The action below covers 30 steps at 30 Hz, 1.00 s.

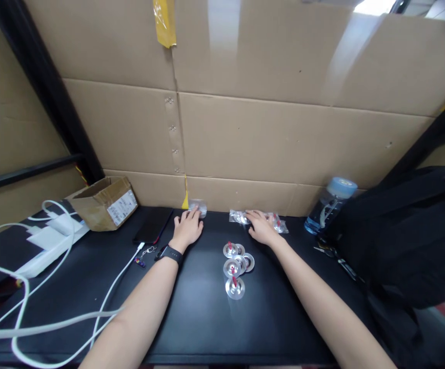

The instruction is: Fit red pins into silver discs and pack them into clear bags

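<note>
My left hand [187,229] reaches to the back of the black table, its fingers spread over a small stack of clear plastic bags [201,206] by the cardboard wall. To its right, my right hand [261,228] lies with fingers stretched out on clear packets [238,217] that hold silvery discs with bits of red. Between my forearms sits a loose cluster of several small metal finger cymbals [235,288] with red loops, some overlapping. Neither hand touches the cluster. My right fingertips partly cover the packets.
At left are an open cardboard box [109,207], a phone [152,225], a keychain [141,259], a white power strip [53,246] and white cables [68,324]. A water bottle [328,205], keys [325,250] and a black backpack [403,241] stand at right. Cardboard [253,138] walls the back.
</note>
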Each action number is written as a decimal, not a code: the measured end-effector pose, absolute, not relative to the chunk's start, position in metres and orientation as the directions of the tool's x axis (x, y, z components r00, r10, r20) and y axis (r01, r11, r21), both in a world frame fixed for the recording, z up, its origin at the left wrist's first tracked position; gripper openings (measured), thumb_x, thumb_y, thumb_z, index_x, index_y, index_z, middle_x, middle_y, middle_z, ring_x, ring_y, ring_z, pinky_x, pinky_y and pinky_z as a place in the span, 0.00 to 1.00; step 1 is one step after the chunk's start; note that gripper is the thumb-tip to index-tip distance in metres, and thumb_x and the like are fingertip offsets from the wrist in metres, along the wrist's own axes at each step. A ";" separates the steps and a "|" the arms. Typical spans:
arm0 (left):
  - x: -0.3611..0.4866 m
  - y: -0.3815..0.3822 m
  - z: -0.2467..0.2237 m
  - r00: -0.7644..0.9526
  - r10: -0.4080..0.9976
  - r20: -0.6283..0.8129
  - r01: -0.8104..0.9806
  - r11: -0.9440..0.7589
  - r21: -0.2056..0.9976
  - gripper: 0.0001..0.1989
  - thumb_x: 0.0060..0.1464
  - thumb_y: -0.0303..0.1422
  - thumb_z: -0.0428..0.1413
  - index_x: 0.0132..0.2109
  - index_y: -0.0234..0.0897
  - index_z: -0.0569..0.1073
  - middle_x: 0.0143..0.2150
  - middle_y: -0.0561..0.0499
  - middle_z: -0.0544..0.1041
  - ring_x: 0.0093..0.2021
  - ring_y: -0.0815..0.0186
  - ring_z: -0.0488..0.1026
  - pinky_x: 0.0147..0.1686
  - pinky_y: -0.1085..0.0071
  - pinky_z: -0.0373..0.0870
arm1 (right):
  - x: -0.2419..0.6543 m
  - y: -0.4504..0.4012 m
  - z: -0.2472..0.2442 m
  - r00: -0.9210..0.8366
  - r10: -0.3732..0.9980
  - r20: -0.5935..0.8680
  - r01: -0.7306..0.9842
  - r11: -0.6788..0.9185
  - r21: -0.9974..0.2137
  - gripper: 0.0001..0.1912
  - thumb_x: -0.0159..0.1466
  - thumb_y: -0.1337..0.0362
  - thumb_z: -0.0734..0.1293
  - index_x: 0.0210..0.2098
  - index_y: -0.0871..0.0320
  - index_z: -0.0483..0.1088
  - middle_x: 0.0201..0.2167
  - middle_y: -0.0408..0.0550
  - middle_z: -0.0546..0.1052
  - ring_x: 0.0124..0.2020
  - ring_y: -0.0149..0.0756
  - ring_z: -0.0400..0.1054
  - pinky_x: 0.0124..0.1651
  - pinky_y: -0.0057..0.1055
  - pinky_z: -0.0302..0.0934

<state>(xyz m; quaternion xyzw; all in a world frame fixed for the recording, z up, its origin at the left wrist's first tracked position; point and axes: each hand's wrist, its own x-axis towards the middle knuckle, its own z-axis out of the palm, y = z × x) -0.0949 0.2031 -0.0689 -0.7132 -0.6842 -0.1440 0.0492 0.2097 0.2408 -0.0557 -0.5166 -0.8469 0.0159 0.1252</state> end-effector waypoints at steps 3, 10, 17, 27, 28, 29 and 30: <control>-0.094 0.202 -0.068 0.024 0.946 0.322 0.989 -0.069 0.129 0.23 0.65 0.36 0.46 0.65 0.41 0.67 0.73 0.42 0.61 0.67 0.47 0.61 0.59 0.43 0.60 | 0.206 0.251 -0.052 -0.482 0.857 0.183 0.857 0.505 -0.102 0.32 0.60 0.72 0.63 0.64 0.52 0.68 0.66 0.57 0.69 0.65 0.55 0.56 0.62 0.60 0.48; -0.094 0.202 -0.066 0.018 0.938 0.347 0.987 -0.071 0.142 0.20 0.63 0.34 0.49 0.60 0.38 0.70 0.74 0.39 0.58 0.66 0.48 0.63 0.58 0.44 0.62 | 0.200 0.251 -0.040 -0.541 0.817 0.198 0.834 0.551 0.004 0.23 0.60 0.71 0.65 0.55 0.56 0.73 0.52 0.58 0.79 0.57 0.53 0.65 0.61 0.55 0.47; -0.093 0.200 -0.064 0.024 0.924 0.381 0.983 -0.092 0.161 0.18 0.61 0.32 0.50 0.56 0.38 0.72 0.72 0.40 0.63 0.64 0.50 0.66 0.57 0.46 0.62 | 0.197 0.234 -0.046 -0.494 0.820 0.291 0.847 0.528 -0.051 0.18 0.66 0.69 0.60 0.54 0.60 0.72 0.50 0.61 0.80 0.54 0.50 0.70 0.60 0.49 0.49; -0.087 0.192 -0.052 -0.063 0.886 0.459 0.985 -0.019 0.171 0.18 0.59 0.30 0.51 0.55 0.37 0.73 0.65 0.37 0.71 0.62 0.47 0.67 0.56 0.48 0.61 | 0.218 0.210 -0.044 -0.369 0.799 0.474 0.655 0.586 -0.477 0.18 0.72 0.64 0.56 0.56 0.57 0.71 0.54 0.57 0.78 0.56 0.47 0.73 0.59 0.45 0.63; -0.085 0.190 -0.048 -0.075 0.879 0.470 0.983 -0.013 0.181 0.17 0.60 0.30 0.51 0.55 0.37 0.73 0.62 0.36 0.73 0.61 0.46 0.68 0.56 0.48 0.62 | 0.220 0.203 -0.041 -0.366 0.795 0.483 0.621 0.596 -0.510 0.18 0.72 0.63 0.57 0.56 0.56 0.71 0.53 0.56 0.79 0.55 0.47 0.73 0.59 0.46 0.64; -0.082 0.188 -0.044 -0.075 0.871 0.485 0.980 -0.026 0.199 0.16 0.61 0.30 0.51 0.54 0.37 0.73 0.59 0.36 0.75 0.60 0.46 0.68 0.56 0.49 0.62 | 0.221 0.197 -0.037 -0.356 0.800 0.483 0.591 0.593 -0.547 0.17 0.72 0.62 0.57 0.55 0.55 0.71 0.52 0.55 0.79 0.54 0.47 0.74 0.59 0.46 0.65; -0.078 0.185 -0.039 -0.059 0.864 0.501 0.972 -0.065 0.226 0.15 0.62 0.30 0.50 0.53 0.38 0.74 0.57 0.37 0.76 0.59 0.47 0.69 0.56 0.50 0.62 | 0.223 0.190 -0.034 -0.344 0.814 0.468 0.561 0.578 -0.592 0.17 0.72 0.60 0.58 0.56 0.54 0.71 0.49 0.54 0.80 0.51 0.47 0.75 0.57 0.46 0.67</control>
